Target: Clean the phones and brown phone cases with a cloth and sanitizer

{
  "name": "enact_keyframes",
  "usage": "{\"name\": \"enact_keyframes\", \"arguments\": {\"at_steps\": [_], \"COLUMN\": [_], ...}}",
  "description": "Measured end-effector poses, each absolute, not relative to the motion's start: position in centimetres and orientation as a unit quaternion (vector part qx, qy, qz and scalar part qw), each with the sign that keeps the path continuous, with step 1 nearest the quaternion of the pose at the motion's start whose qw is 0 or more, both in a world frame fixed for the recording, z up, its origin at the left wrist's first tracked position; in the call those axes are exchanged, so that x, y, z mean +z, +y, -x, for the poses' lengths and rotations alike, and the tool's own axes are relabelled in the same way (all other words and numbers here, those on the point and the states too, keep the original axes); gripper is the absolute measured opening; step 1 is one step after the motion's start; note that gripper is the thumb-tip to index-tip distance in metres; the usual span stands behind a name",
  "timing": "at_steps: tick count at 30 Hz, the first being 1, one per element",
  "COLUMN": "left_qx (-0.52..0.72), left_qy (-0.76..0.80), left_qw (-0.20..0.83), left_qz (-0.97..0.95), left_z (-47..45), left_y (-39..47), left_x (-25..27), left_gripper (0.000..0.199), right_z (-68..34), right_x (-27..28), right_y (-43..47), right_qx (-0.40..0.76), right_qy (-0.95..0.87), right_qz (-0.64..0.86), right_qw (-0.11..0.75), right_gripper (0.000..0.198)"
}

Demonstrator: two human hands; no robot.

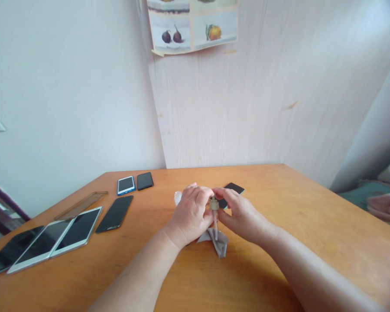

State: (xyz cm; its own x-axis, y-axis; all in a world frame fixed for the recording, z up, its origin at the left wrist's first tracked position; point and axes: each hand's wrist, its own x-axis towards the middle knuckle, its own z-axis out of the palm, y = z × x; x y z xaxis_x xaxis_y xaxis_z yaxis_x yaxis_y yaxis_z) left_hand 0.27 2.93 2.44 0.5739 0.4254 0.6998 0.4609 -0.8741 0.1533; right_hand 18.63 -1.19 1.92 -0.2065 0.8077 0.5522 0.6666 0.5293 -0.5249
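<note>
Between my two hands is a beige spray pump top [214, 203] with a thin clear dip tube hanging down. My left hand [191, 212] pinches it from the left, and the fingers of my right hand [242, 214] close on it from the right. A crumpled grey cloth [220, 247] lies on the table under the tube's lower end. Behind my left hand shows part of a small clear container [177, 198], mostly hidden. A black phone [234, 188] lies beyond my right hand, partly covered by it.
On the wooden table [256, 277], a black phone [115, 214], a blue-edged phone [126, 185] and a small dark phone [145, 181] lie to the left. Several tablets, one a white tablet [78, 231], lie near the left edge beside a clear case [82, 205]. A wall stands behind.
</note>
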Motion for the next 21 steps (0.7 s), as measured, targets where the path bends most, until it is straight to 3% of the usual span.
{"name": "enact_keyframes", "arguments": {"at_steps": [21], "left_qx": [-0.408], "left_qy": [-0.236], "left_qw": [0.083], "left_qz": [0.878], "left_z": [-0.71], "left_y": [3.23], "left_x": [2.32], "left_gripper": [0.038], "right_z": [-18.64], "right_x": [2.11], "right_y": [-0.77], "right_qx": [0.031], "right_qy": [-0.777], "right_qz": [0.465], "right_qw": [0.423], "right_gripper": [0.052]}}
